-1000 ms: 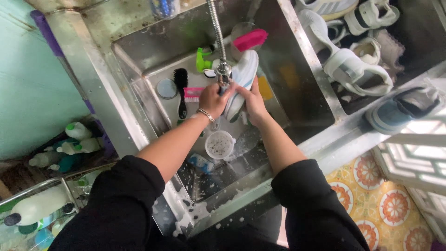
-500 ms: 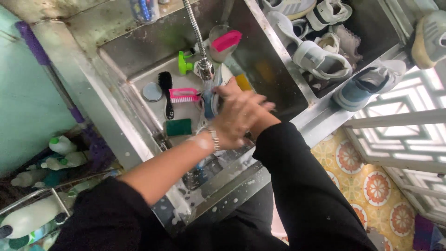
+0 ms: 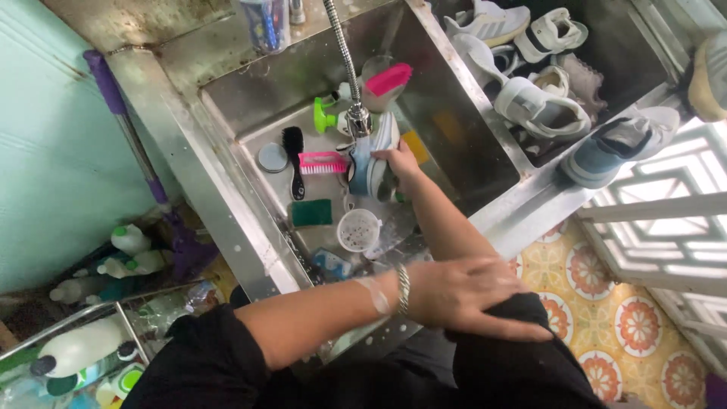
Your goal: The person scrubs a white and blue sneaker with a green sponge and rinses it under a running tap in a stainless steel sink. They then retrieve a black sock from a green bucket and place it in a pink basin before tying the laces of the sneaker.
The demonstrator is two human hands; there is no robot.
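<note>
My right hand (image 3: 400, 162) grips a white and blue shoe (image 3: 372, 157) inside the steel sink (image 3: 454, 129), right under the flexible tap's nozzle (image 3: 357, 120). My left hand (image 3: 469, 295) lies across my right forearm, fingers pressed on the rolled black sleeve (image 3: 522, 333) near the elbow. A bracelet sits on my left wrist (image 3: 404, 289). A pink brush (image 3: 322, 161), a black brush (image 3: 294, 155) and a green sponge (image 3: 311, 213) lie on the sink floor left of the shoe.
A small round strainer cup (image 3: 359, 229) sits in front of the shoe. Several white and grey shoes (image 3: 541, 98) fill the basin to the right. A purple mop handle (image 3: 125, 121) leans at the left, with bottles (image 3: 129, 254) on the floor below. Tiled floor (image 3: 598, 303) lies at the right.
My left hand has let go of the shoe and moved back onto my right sleeve. My right hand keeps the shoe under the tap. The camera has shifted.
</note>
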